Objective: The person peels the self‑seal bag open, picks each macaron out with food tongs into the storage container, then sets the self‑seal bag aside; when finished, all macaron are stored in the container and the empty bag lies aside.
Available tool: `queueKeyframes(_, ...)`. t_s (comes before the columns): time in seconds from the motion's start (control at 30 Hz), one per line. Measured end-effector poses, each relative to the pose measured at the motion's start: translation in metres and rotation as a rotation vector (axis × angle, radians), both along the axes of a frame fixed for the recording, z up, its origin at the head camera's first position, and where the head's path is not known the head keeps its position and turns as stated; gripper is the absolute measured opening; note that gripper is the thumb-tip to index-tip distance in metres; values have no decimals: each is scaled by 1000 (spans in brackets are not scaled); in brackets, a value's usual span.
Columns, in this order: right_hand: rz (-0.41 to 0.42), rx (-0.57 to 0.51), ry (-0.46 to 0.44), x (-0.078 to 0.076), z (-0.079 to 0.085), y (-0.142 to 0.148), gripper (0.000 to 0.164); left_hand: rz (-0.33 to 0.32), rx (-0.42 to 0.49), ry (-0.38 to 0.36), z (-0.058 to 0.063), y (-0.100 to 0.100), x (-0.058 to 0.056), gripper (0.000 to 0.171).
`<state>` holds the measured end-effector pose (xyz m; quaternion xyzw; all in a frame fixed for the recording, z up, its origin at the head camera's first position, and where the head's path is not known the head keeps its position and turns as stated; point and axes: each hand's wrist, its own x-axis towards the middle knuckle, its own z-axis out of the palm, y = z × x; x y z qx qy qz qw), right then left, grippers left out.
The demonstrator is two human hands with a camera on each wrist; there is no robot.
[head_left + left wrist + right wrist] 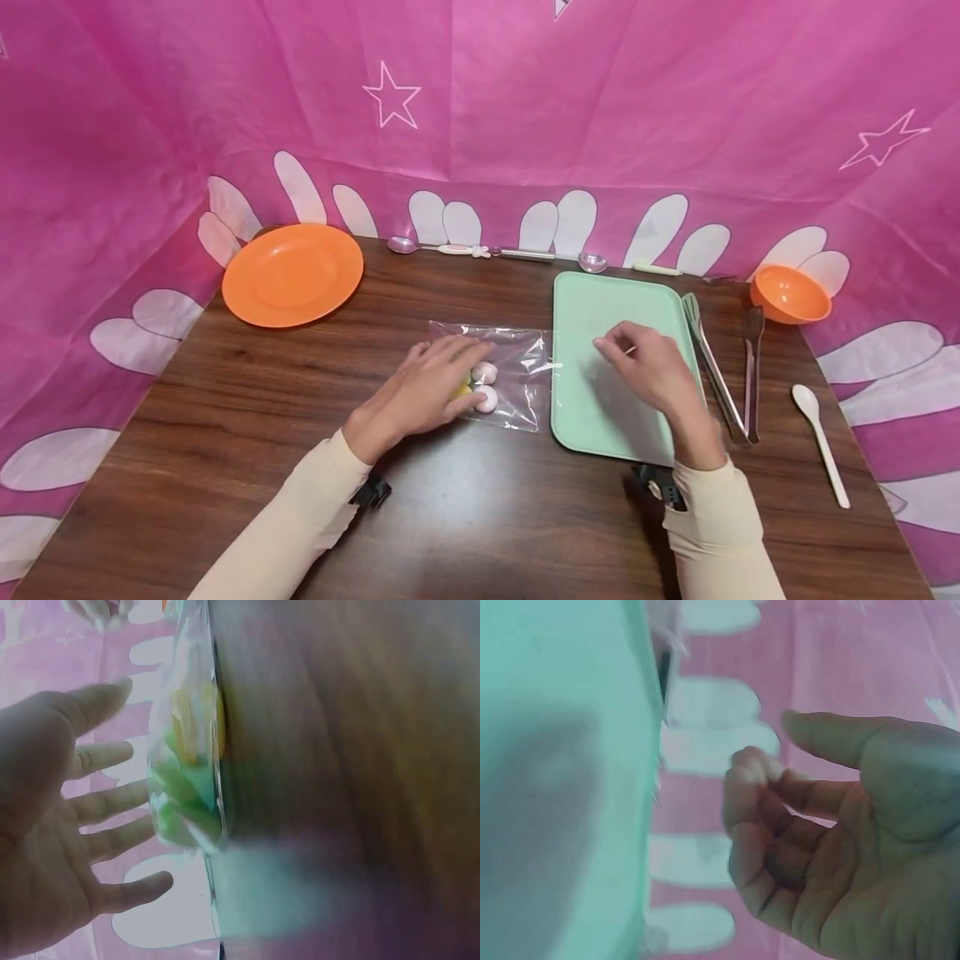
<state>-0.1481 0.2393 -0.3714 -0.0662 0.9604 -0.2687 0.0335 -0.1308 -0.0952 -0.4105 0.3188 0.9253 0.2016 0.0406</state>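
Observation:
A clear plastic bag (521, 350) lies on the table, with several small rounded pieces (486, 399) inside, white-pink and yellow in the head view. The left wrist view shows yellow and green pieces (184, 795) in it too. Over the left part of the bag is my left hand (427, 387), palm down with fingers spread, covering some of the pieces. My right hand (647, 367) hovers above the light green tray (592, 308). Its fingers are loosely curled, and the thumb stands apart from them in the right wrist view, with nothing held.
An orange plate (292, 275) sits back left, an orange bowl (791, 294) back right. Along the back edge lie a spoon (402, 245), a ladle (592, 262) and a light-handled utensil (657, 269). Two pairs of tongs (720, 375) and a white spoon (821, 442) lie right of the tray.

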Motion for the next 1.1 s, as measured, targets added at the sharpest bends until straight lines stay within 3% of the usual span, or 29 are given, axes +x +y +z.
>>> queueKeyframes(0.13,-63,84,-48,5,13,33,35,60,-23,111,1,-4,-8,43)
queueKeyframes(0.23,-100,119,-118,9,17,58,41,74,-28,130,0,-6,-10,29)
queueKeyframes(0.43,-180,187,-218,15,18,101,50,75,-1,157,-2,-4,-9,19)
queueKeyframes(0.63,-295,225,-213,19,5,138,59,90,39,211,-4,0,-9,6)
queueKeyframes(0.87,-389,189,-338,12,-20,150,98,92,20,236,-7,4,-9,9)
queueKeyframes(1.1,-380,191,-353,6,-26,151,107,93,8,256,-8,8,-10,4)
